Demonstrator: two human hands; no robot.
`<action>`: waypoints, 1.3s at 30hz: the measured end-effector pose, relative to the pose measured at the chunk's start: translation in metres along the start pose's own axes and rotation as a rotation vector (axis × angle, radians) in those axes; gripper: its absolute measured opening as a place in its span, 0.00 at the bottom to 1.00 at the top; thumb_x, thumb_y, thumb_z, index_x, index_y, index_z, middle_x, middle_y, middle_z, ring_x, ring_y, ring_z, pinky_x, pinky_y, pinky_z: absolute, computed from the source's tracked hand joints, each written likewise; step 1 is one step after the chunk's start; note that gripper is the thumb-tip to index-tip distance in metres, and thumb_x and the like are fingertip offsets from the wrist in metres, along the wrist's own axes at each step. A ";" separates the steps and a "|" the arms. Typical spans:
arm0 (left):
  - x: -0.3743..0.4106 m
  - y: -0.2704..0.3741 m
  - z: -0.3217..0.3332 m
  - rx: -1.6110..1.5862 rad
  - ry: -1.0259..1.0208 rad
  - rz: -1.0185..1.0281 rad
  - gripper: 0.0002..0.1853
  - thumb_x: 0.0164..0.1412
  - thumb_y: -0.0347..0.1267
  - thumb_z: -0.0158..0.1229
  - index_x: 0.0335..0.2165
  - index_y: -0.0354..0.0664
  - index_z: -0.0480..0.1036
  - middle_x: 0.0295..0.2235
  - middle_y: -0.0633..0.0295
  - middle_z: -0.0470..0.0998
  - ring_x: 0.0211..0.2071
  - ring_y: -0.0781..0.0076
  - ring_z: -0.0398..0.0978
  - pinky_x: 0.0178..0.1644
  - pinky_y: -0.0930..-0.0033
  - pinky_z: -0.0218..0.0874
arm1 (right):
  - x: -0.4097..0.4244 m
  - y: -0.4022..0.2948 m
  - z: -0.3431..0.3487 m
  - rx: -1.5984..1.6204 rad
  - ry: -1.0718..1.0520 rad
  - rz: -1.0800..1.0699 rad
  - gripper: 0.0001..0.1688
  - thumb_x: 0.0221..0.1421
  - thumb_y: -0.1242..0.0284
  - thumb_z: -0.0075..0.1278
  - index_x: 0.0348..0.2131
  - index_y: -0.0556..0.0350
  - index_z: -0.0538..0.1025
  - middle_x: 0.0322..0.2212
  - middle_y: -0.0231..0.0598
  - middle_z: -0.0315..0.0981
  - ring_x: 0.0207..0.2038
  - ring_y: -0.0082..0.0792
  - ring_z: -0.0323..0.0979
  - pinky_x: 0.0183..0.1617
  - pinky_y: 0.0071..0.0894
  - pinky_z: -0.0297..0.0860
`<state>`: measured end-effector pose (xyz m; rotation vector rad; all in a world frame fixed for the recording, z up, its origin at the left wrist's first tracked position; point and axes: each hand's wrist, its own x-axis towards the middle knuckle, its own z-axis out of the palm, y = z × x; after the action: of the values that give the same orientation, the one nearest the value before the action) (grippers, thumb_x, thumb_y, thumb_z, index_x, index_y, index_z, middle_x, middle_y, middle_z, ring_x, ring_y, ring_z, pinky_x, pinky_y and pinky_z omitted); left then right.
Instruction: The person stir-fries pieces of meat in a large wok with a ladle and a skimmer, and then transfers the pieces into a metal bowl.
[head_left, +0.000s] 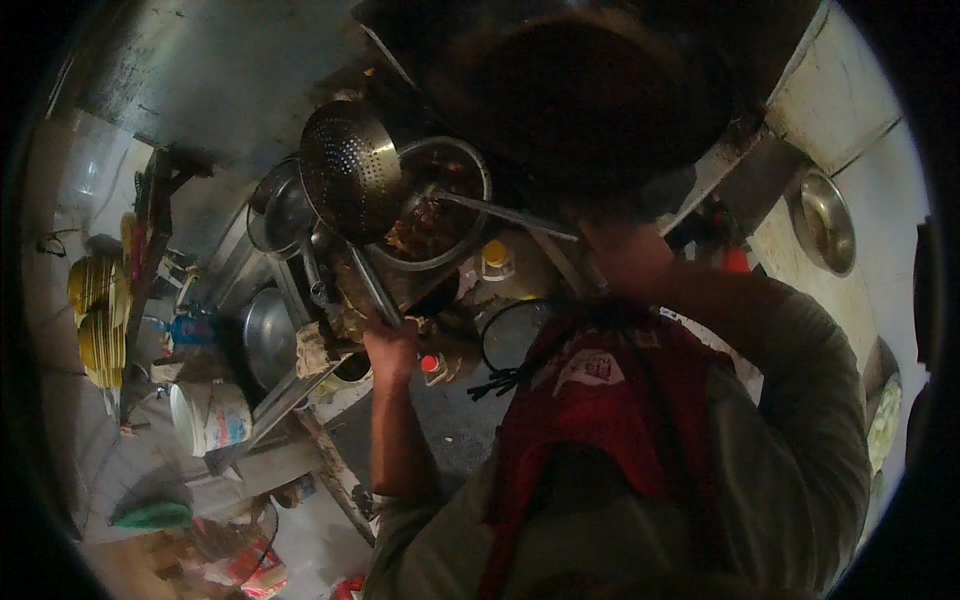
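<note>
My left hand (391, 349) grips the metal handle of a perforated strainer (351, 169). The strainer's round bowl is held tilted over the left side of a metal pot (484, 169). Dark reddish-brown food (416, 232) sits in the pot, partly hidden by the strainer. From above the food, a long metal ladle handle (510, 214) runs to my right hand (626, 251), which is closed around its end. The ladle's head cannot be made out clearly. Beyond my right hand lies a large dark wok (600, 97), mostly in shadow.
Another metal pan (274, 214) stands left of the strainer. Below are a yellow-capped bottle (493, 255) and a red-capped bottle (431, 365). A white bucket (210, 420) is at the lower left, and a metal bowl (825, 221) on the right. Yellow slotted utensils (101, 315) hang far left.
</note>
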<state>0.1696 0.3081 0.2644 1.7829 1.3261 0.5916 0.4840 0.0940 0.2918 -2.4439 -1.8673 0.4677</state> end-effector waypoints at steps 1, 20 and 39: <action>-0.001 0.007 0.001 -0.028 -0.023 -0.025 0.11 0.44 0.26 0.56 0.30 0.33 0.67 0.19 0.60 0.71 0.20 0.75 0.68 0.23 0.70 0.60 | 0.002 0.000 0.002 0.010 0.064 -0.030 0.30 0.57 0.69 0.42 0.58 0.55 0.59 0.45 0.55 0.69 0.42 0.51 0.73 0.41 0.45 0.72; 0.015 -0.027 0.014 0.012 0.058 0.182 0.11 0.43 0.26 0.56 0.28 0.32 0.66 0.19 0.58 0.72 0.20 0.72 0.69 0.23 0.66 0.60 | -0.007 -0.023 -0.004 -0.017 0.142 -0.046 0.31 0.57 0.69 0.41 0.58 0.60 0.58 0.42 0.55 0.71 0.40 0.50 0.73 0.41 0.47 0.71; 0.001 0.012 0.013 -0.165 0.072 0.084 0.08 0.46 0.25 0.54 0.29 0.33 0.68 0.21 0.63 0.71 0.21 0.76 0.67 0.23 0.71 0.59 | -0.028 0.002 -0.018 0.054 0.031 0.140 0.28 0.56 0.66 0.45 0.54 0.59 0.63 0.40 0.52 0.71 0.38 0.48 0.74 0.41 0.43 0.72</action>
<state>0.1865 0.3029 0.2673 1.7022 1.2178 0.7952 0.4835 0.0698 0.3151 -2.5411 -1.6568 0.4765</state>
